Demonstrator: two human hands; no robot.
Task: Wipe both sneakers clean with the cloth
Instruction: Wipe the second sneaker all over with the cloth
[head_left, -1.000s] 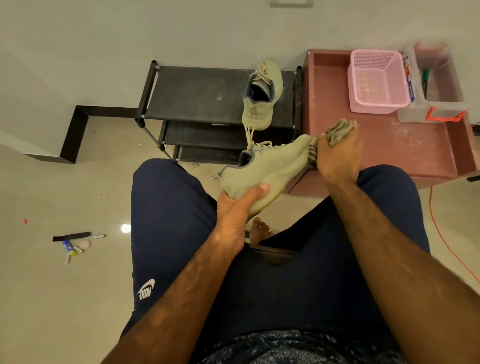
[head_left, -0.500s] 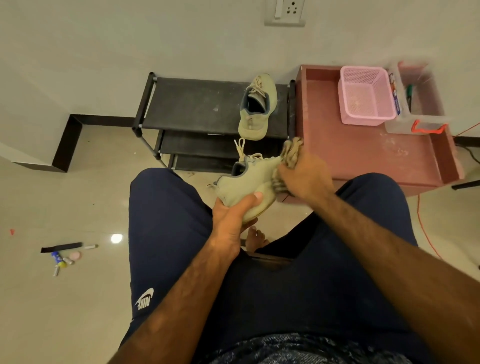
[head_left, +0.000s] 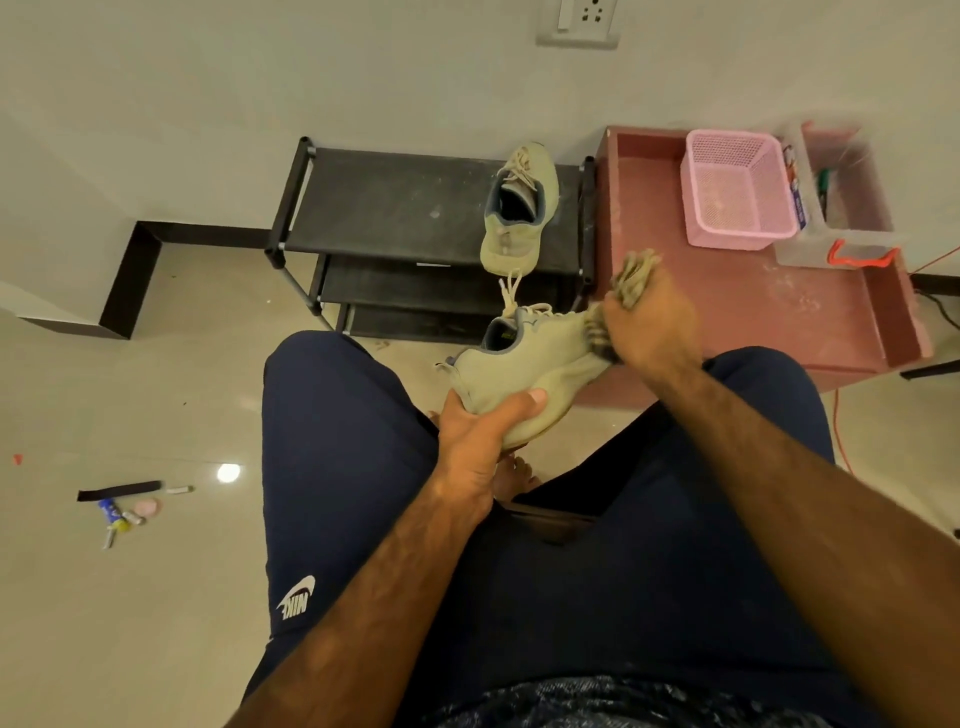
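My left hand (head_left: 480, 436) grips a pale olive sneaker (head_left: 524, 358) by its heel and sole, holding it sideways above my knees with the toe pointing right. My right hand (head_left: 652, 325) is closed on a bunched striped grey-beige cloth (head_left: 631, 275) and presses it against the toe end of that sneaker. The toe is hidden under the cloth and hand. The second matching sneaker (head_left: 514, 213) rests on the right end of the top shelf of a black shoe rack (head_left: 395, 208), heel toward me.
A pink-red low table (head_left: 737, 306) stands right of the rack, carrying a pink mesh basket (head_left: 737, 187) and a clear box (head_left: 836, 208). An orange cable (head_left: 839, 431) runs along the floor at right. Small items (head_left: 122, 506) lie on the tiled floor at left.
My right hand with the cloth slid left to the middle of the sneaker, then back right to the toe end. My left hand kept its hold on the sneaker.
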